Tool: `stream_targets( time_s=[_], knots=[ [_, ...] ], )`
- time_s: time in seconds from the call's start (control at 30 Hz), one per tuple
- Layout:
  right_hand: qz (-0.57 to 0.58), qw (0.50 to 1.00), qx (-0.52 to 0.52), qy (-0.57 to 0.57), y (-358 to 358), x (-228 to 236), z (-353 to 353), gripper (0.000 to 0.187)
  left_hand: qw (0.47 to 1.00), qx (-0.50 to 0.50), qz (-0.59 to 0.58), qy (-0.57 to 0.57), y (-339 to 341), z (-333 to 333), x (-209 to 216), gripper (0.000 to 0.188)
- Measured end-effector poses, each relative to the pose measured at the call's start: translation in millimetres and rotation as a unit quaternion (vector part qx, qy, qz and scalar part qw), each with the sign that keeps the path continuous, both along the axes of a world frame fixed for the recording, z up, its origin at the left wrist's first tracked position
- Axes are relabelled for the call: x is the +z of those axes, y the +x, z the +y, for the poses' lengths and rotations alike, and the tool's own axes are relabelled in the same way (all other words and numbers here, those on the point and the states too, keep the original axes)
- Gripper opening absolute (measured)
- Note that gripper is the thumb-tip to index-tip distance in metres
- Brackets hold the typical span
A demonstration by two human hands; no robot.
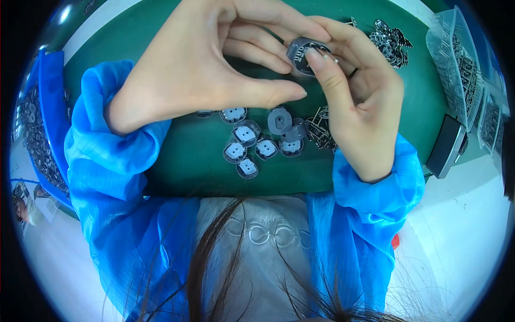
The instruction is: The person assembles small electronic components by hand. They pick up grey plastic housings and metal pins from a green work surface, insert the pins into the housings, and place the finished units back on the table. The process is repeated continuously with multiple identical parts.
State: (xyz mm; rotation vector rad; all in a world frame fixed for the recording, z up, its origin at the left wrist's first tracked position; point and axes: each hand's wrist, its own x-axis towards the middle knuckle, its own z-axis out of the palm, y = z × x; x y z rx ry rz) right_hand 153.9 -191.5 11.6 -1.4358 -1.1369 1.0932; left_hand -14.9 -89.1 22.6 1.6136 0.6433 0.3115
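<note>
My right hand [367,88] grips a small dark rounded plastic part [298,52], with the thumb pressed on its face. Tiny metal bits seem to show near that thumb tip, though the fingers partly cover them. Beside it, my left hand [198,70] is open, its thumb spread well away from the curved fingers. Its fingertips reach the part's left side; whether they touch it I cannot tell. Below the hands, several similar round parts with white two-holed inserts [247,135] lie on the green table mat [204,177]. One grey round piece [279,121] lies among them.
Small metal pieces [321,131] are heaped by my right wrist, and another metal pile [389,43] lies at the far right. Clear bins [456,70] of metal pieces line the right edge, near a dark flat device [447,146]. A blue bin [53,118] of small parts stands left.
</note>
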Motion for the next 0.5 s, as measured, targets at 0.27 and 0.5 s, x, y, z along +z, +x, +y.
stream_targets(
  time_s=[0.27,0.5],
  knots=[
    [0.078,0.994,0.073,0.004,7,0,1,0.034,0.998,-0.008,-0.006,0.06,-3,-2,-5,0.038],
    [0.045,0.995,0.083,0.037,3,1,-2,0.037,0.966,-0.014,-0.008,0.259,-7,-16,8,0.035]
  ],
)
